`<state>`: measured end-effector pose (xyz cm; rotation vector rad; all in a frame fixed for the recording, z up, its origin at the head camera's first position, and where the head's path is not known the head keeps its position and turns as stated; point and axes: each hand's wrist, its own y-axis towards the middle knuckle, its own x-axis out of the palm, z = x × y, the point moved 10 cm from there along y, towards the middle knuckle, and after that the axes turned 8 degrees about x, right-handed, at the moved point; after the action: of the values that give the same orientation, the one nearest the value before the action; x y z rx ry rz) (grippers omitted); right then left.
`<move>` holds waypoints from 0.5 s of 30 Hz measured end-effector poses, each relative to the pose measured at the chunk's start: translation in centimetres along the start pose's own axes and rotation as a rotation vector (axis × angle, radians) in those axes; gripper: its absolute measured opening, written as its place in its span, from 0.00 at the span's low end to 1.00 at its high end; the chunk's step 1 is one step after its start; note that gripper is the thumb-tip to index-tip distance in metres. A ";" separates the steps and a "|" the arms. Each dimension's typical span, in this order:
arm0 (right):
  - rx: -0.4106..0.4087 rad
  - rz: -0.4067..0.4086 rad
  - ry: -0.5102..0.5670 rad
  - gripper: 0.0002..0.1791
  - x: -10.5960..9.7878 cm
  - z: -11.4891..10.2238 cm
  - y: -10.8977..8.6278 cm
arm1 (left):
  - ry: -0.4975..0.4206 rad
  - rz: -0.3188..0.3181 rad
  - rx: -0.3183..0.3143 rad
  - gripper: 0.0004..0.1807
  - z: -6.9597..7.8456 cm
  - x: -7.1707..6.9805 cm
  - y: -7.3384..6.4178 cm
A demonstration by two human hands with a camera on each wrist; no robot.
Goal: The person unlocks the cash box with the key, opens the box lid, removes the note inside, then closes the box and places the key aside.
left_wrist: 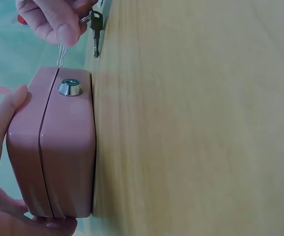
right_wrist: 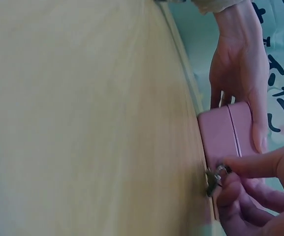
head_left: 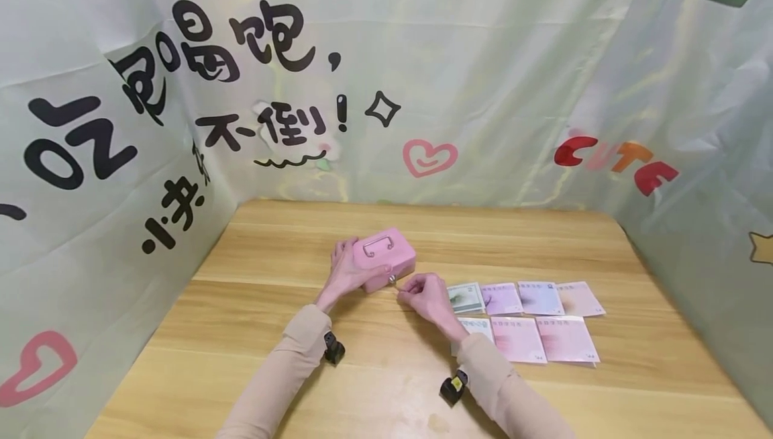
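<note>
A small pink cash box (head_left: 386,260) with a wire handle on its lid lies on the table. My left hand (head_left: 345,272) grips it, thumb on the lid and other fingers at the far end. The lid looks closed in the left wrist view, and a round silver lock (left_wrist: 70,87) sits on the front face. Close to that front, my right hand (head_left: 427,297) pinches a small key ring between thumb and fingers. A dark key (left_wrist: 97,34) hangs from the ring beside the box. Below the fingertips shows a thin clear strip (left_wrist: 61,55), its kind unclear.
Several banknotes (head_left: 516,339) lie in two rows on the wooden table (head_left: 374,385), right of my right hand, partly hidden by it. Printed cloth walls (head_left: 495,90) surround the table at the back and sides.
</note>
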<state>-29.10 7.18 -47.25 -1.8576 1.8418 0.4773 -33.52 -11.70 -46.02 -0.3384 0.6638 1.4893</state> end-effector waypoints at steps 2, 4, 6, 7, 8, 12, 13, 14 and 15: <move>0.006 -0.034 -0.022 0.05 0.1 0.2 -0.1 | -0.007 -0.009 -0.008 0.60 -0.1 0.1 -0.1; 0.012 -0.067 -0.048 0.04 0.3 0.4 -0.1 | -0.014 -0.015 -0.015 0.60 -0.1 0.3 -0.1; 0.012 -0.094 -0.068 0.04 0.3 0.4 -0.1 | -0.025 -0.018 -0.022 0.61 -0.3 0.3 -0.2; 0.015 -0.104 -0.073 0.04 0.4 0.4 -0.2 | -0.026 -0.017 -0.019 0.61 -0.3 0.3 -0.1; 0.016 -0.111 -0.075 0.05 0.3 0.4 -0.2 | -0.027 -0.015 -0.015 0.61 -0.3 0.3 -0.1; 0.036 -0.123 -0.048 0.13 0.0 0.3 -0.2 | -0.039 -0.020 0.003 0.61 -0.2 0.1 0.0; 0.038 -0.119 -0.050 0.15 -0.2 0.3 -0.2 | -0.042 -0.023 0.010 0.61 -0.2 0.1 0.0; 0.037 -0.115 -0.052 0.16 -0.5 0.3 -0.3 | -0.050 -0.027 0.013 0.61 -0.1 0.1 0.0; 0.037 -0.114 -0.055 0.17 -0.7 0.2 -0.3 | -0.060 -0.034 0.016 0.61 -0.1 0.1 -0.1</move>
<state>-28.82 7.86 -47.04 -1.8934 1.6878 0.4461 -33.46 -11.74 -46.17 -0.2903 0.6195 1.4558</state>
